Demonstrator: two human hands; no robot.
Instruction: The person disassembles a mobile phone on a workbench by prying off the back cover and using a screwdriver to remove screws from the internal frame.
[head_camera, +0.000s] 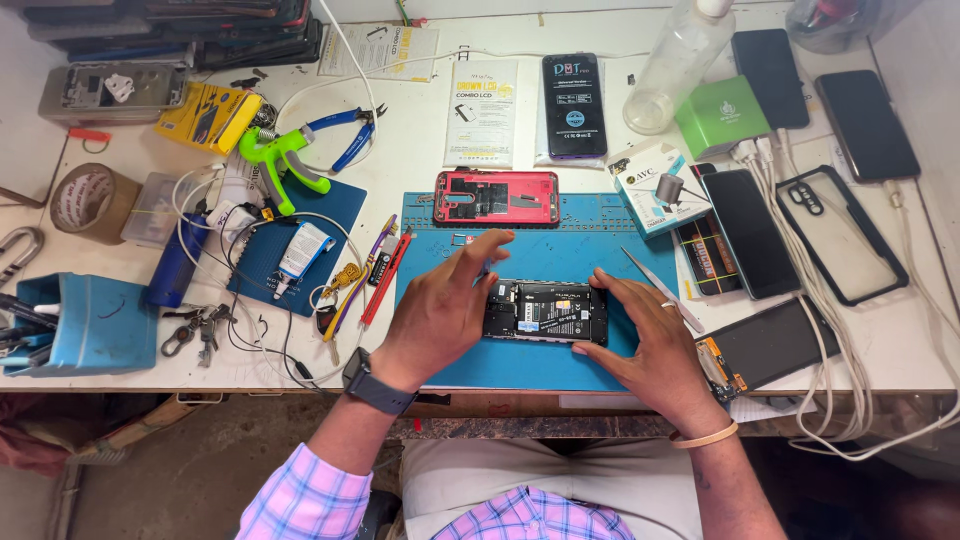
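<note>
My left hand (440, 310) arches half-open, and my right hand (655, 335) lies flatter, both gripping the opened black phone body (546, 312) on the blue rubber mat (600, 240).

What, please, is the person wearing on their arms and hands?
Both hands are bare. The left hand has a dark smartwatch at the wrist; the right hand has a thin tan band. A pink-and-white checked sleeve is rolled up on the left arm.
</note>
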